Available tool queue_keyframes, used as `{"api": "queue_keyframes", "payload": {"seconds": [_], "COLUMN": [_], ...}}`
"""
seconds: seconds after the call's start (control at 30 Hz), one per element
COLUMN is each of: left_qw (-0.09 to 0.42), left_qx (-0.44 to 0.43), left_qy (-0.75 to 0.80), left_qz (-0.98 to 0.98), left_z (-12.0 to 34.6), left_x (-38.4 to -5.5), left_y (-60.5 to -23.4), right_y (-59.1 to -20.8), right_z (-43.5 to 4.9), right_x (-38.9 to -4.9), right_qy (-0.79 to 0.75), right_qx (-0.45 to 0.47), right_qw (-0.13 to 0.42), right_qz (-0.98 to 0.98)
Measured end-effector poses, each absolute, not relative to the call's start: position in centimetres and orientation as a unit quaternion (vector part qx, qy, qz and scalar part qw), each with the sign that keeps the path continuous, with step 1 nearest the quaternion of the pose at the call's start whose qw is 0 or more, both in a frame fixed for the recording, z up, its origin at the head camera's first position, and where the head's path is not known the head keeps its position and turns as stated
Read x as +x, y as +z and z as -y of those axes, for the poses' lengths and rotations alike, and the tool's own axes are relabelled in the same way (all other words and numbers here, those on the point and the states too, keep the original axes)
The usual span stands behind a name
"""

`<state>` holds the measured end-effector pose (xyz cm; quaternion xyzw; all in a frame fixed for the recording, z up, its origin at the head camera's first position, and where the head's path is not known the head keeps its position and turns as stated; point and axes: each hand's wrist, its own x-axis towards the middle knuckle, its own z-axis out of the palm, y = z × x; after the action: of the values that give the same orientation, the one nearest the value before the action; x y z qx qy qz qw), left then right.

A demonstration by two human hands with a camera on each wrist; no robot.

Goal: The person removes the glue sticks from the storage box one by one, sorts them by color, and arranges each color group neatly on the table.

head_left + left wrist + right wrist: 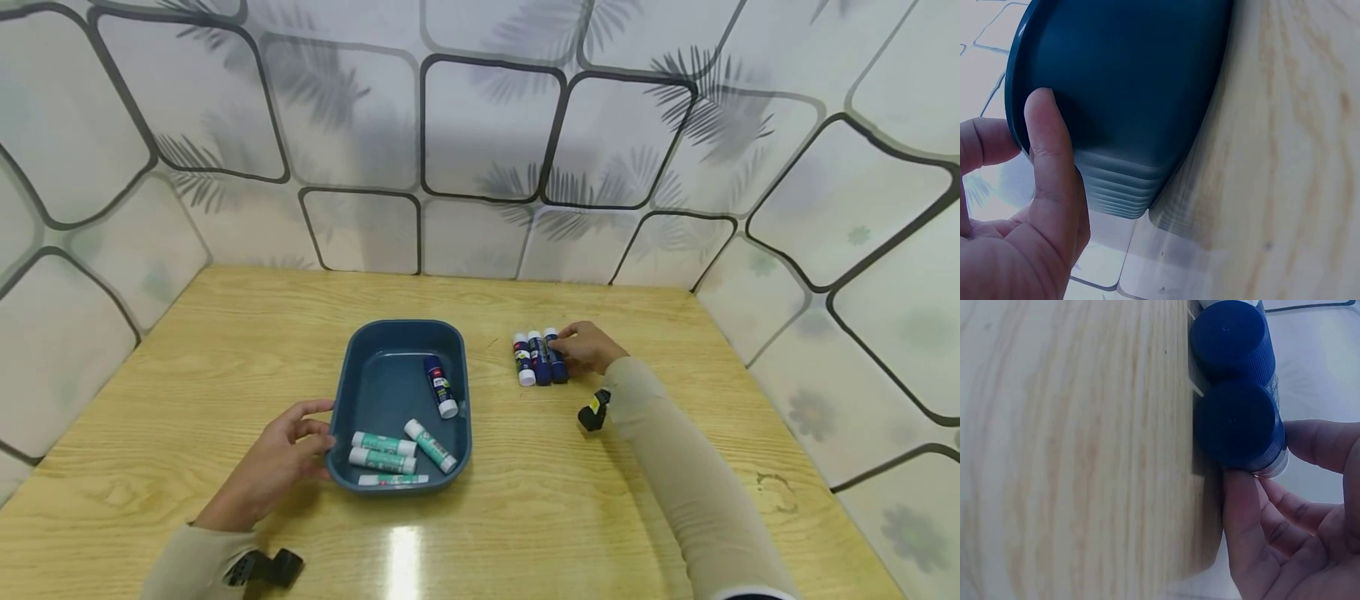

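A dark blue plastic tray stands on the table, and my left hand holds its near-left rim, thumb against the outer wall. Inside lie a navy glue stick with a white end and several green-and-white glue sticks at the near end. To the tray's right, three navy glue sticks lie side by side: a left one, a middle one and a right one. My right hand pinches the right one between thumb and fingers; its blue cap faces the right wrist camera.
The wooden table meets a patterned wall covering at the back and on both sides. A wrist camera is strapped to the right wrist, another camera to the left.
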<state>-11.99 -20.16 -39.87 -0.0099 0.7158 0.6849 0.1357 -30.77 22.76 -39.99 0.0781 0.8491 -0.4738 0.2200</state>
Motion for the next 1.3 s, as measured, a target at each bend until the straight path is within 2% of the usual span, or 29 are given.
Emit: {"api": "queue_keyframes", "payload": {"seconds": [1.3], "left_qw": [0.136], "left_qx": [-0.011], "left_qy": [0.688], "left_qz": [-0.713], "left_z": [20.27], "left_x": [-11.93], "left_y": [-40.22], "right_y": [-39.99], "right_z": [-22.5], "right_x": [-30.82], "right_qy": [-0.464], "right_qx": [0.089], "right_qw": [0.215], "right_qz": [-0.855]}}
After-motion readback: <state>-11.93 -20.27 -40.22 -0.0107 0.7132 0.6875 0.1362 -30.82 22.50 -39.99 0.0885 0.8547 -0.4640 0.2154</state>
